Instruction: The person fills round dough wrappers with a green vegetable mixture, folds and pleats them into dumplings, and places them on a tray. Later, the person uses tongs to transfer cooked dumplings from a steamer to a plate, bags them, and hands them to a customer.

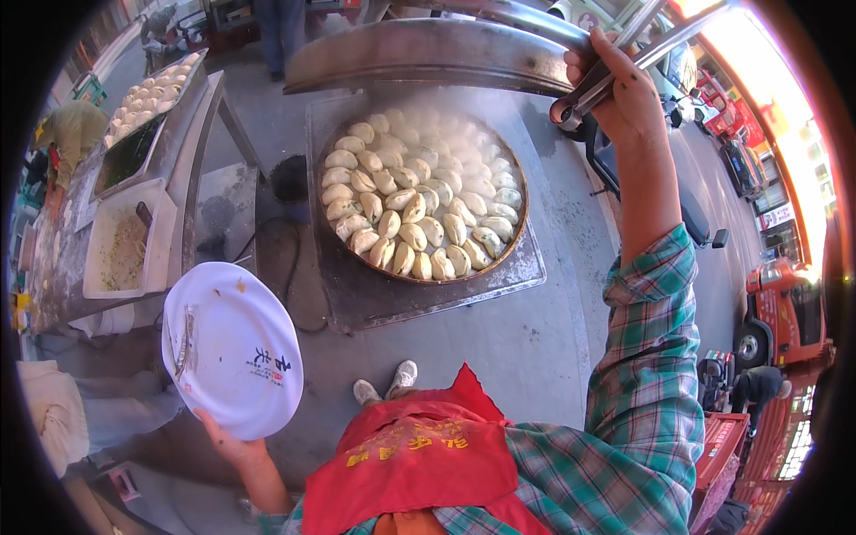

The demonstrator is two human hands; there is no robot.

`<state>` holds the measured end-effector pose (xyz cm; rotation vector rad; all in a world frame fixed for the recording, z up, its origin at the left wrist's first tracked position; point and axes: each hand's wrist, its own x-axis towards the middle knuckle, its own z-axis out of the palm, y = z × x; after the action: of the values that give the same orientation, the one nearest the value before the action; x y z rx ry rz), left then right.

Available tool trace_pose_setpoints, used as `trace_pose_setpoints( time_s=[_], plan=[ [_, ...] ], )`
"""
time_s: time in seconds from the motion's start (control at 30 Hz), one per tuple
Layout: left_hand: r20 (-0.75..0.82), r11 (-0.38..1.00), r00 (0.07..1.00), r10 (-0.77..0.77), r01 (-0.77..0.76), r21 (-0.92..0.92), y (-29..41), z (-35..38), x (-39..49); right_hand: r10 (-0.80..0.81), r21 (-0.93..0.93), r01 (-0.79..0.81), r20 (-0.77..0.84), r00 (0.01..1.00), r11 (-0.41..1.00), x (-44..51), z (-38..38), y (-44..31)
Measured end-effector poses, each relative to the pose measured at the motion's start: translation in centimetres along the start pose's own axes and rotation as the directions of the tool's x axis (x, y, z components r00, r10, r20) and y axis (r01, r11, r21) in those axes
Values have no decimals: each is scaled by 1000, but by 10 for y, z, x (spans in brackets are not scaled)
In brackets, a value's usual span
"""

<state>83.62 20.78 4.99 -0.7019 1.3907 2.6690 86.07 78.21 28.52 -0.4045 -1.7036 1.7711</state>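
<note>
My left hand (234,445) grips the lower rim of a white oval plate (234,341), which bears printed characters and a few food crumbs. At the upper right, my right hand (628,93) is closed around a metal bar (602,87) with a ring-shaped end. Close to that hand, a large metal lid (428,60) is raised and tilted, seen nearly edge-on; whether the bar belongs to it I cannot tell. Below the lid, a wide round pan (520,231) is packed with plump folded dumplings (414,207). Steam blurs those at the far side.
The pan sits on a square metal-topped stand (428,314). On the left, a work table (60,254) holds a tray of raw dumplings (150,93), a dark-filled tray (130,157) and a white tub of filling (127,247). People stand at left; a scooter (689,207) is parked right.
</note>
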Motion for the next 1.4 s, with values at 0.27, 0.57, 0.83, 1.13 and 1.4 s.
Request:
trace_pose_setpoints(
  time_s=[0.27, 0.57, 0.83, 1.13, 1.4],
  plan=[
    [50, 998, 998, 39, -37, -42, -58, -31, -10, -96, -9, 101, 224, 970, 995, -49, -26, 23],
    [-58, 972, 982, 178, -185, -144, -180, -44, -70, 306, -336, -117, 593, 744, 935, -184, -166, 119],
    [-135, 966, 984, 120, -147, -215, -280, -38, -109, 782, -666, -506, 192, 593, 548, -220, -294, 258],
    [-109, 968, 986, 124, -144, -204, -336, -35, -86, 720, -950, -269, -74, 690, 160, -146, -332, 216],
    [-176, 970, 983, 59, -98, -221, -375, -28, -102, 817, -927, 339, 70, 572, -158, -75, -268, 199]
  ],
)
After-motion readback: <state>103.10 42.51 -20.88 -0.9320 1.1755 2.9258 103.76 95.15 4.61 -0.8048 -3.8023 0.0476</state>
